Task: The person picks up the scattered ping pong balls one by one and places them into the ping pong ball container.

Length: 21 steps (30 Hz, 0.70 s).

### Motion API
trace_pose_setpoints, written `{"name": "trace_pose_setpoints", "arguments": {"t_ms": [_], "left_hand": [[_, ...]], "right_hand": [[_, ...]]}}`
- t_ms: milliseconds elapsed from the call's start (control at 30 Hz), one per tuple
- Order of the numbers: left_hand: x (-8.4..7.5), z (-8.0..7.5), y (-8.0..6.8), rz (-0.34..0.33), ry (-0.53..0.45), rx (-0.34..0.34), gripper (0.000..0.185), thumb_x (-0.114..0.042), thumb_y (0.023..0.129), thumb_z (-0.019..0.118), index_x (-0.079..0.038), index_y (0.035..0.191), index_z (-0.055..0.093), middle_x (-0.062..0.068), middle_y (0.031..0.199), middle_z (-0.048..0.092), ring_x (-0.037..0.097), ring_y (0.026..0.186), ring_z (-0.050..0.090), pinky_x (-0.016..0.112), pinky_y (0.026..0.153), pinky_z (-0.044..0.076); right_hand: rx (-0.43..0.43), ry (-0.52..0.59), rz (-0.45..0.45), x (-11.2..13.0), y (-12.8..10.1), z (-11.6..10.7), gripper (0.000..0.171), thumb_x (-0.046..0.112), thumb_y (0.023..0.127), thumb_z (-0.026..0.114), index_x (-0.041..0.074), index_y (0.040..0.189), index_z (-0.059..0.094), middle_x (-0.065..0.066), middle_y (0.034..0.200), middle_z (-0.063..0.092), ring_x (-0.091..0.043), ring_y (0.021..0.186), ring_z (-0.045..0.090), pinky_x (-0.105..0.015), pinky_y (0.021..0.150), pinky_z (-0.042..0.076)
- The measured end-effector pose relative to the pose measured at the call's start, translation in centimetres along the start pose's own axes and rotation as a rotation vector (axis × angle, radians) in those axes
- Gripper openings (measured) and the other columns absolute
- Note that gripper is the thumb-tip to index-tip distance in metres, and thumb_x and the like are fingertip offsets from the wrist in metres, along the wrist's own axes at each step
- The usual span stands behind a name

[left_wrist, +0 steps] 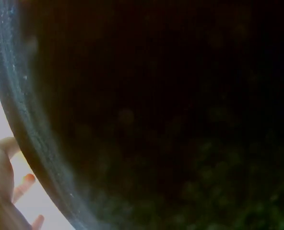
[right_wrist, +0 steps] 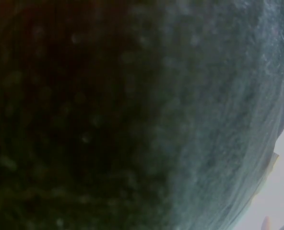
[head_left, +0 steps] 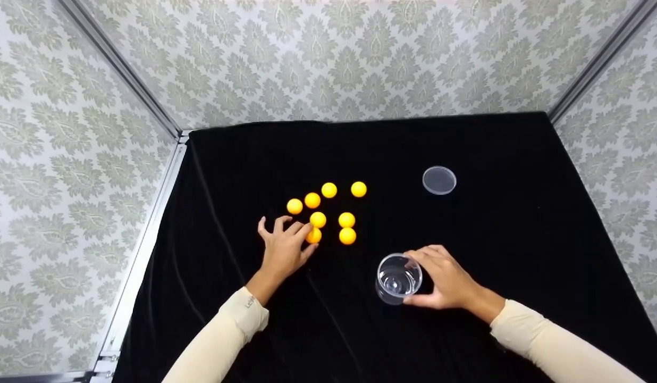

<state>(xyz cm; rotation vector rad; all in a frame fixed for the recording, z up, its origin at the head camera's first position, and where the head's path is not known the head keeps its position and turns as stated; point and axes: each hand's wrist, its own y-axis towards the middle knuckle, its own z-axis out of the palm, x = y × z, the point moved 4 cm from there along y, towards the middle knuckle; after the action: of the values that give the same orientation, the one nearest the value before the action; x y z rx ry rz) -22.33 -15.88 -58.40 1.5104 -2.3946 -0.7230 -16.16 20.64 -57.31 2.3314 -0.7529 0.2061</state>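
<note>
Nearest the head camera, the right hand (head_left: 448, 279) curls around a clear round plastic cup (head_left: 398, 278) standing on the black velvet cloth (head_left: 493, 239). Further left, the left hand (head_left: 284, 247), fingers spread, touches one small orange ball (head_left: 313, 235) at the near edge of a cluster of orange balls (head_left: 328, 190). A clear round lid (head_left: 439, 180) lies well apart.

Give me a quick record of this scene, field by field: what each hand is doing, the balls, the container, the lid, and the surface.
left hand: fingers spread, touching the nearest yellow ball
right hand: grips the clear plastic cup from its side
cup state: upright, open top, looks empty
yellow balls: eight in a loose cluster, beyond the left hand
lid: clear, round, flat on the cloth, apart from the cup, far right
surface: black cloth
wrist views: mostly dark and blurred, little to tell
</note>
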Motion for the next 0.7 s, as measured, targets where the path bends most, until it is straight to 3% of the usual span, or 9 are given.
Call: {"name": "trace_pose_setpoints", "arguments": {"t_ms": [367, 700], "left_hand": [[-1.5, -1.6, 1.0, 0.056, -0.015, -0.072, 0.037, -0.042, 0.076, 0.086, -0.024, 0.103, 0.068, -0.003, 0.096, 0.070, 0.035, 0.114, 0.060, 0.083, 0.099, 0.024], [-6.7, -4.8, 3.0, 0.150, -0.121, -0.136, 0.038, -0.045, 0.080, 0.081, -0.022, 0.109, 0.072, -0.005, 0.102, 0.072, 0.032, 0.116, 0.060, 0.081, 0.100, 0.024]], "right_hand": [[-0.012, 0.000, -0.008, 0.0, -0.1, -0.1, 0.093, 0.062, 0.061, 0.089, 0.009, 0.133, 0.062, -0.005, 0.110, 0.073, -0.017, 0.100, 0.066, -0.043, 0.096, 0.044], [-0.005, 0.000, -0.003, 0.0, 0.1, 0.0, 0.093, 0.062, 0.062, 0.088, 0.010, 0.133, 0.062, -0.003, 0.114, 0.072, -0.017, 0.101, 0.066, -0.045, 0.094, 0.046]]}}
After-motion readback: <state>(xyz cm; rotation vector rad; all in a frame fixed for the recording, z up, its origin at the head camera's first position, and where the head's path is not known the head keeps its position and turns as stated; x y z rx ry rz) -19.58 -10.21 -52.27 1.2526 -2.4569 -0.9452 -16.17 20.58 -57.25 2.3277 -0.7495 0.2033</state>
